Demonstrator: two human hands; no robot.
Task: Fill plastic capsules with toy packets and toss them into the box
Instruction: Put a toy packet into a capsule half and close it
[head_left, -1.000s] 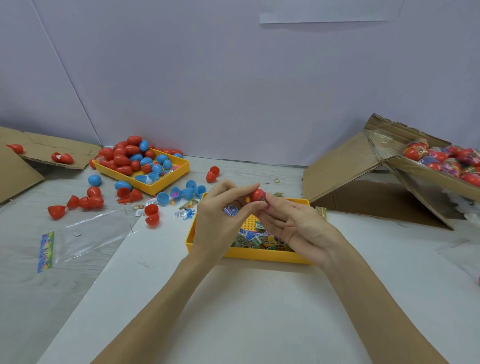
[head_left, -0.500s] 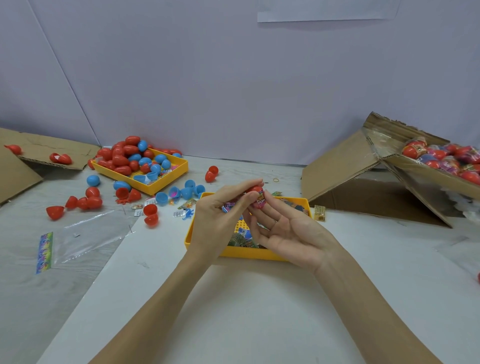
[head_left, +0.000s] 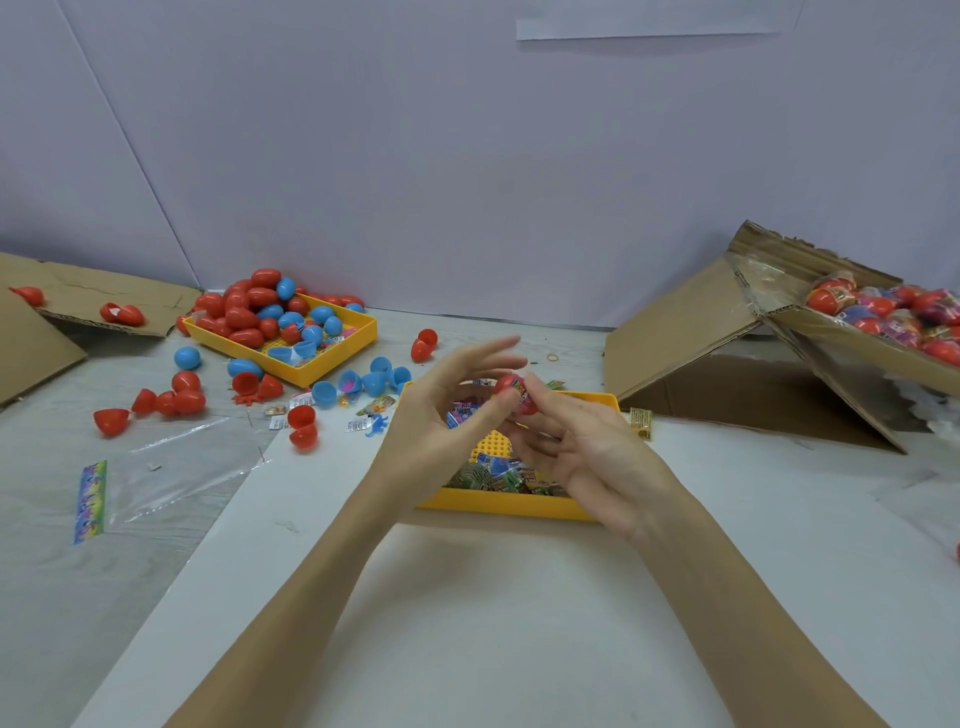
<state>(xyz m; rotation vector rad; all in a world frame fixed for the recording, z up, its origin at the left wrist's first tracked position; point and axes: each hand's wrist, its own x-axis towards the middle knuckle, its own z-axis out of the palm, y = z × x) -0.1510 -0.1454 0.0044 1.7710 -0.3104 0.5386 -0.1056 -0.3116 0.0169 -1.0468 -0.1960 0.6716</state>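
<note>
A red capsule (head_left: 511, 391) is pinched between both hands, left (head_left: 441, 415) and right (head_left: 582, 452), while the box (head_left: 852, 343) lies well off to the right.

clear bag (head_left: 171, 467), rubber band (head_left: 552, 357), paper (head_left: 647, 26)
</note>
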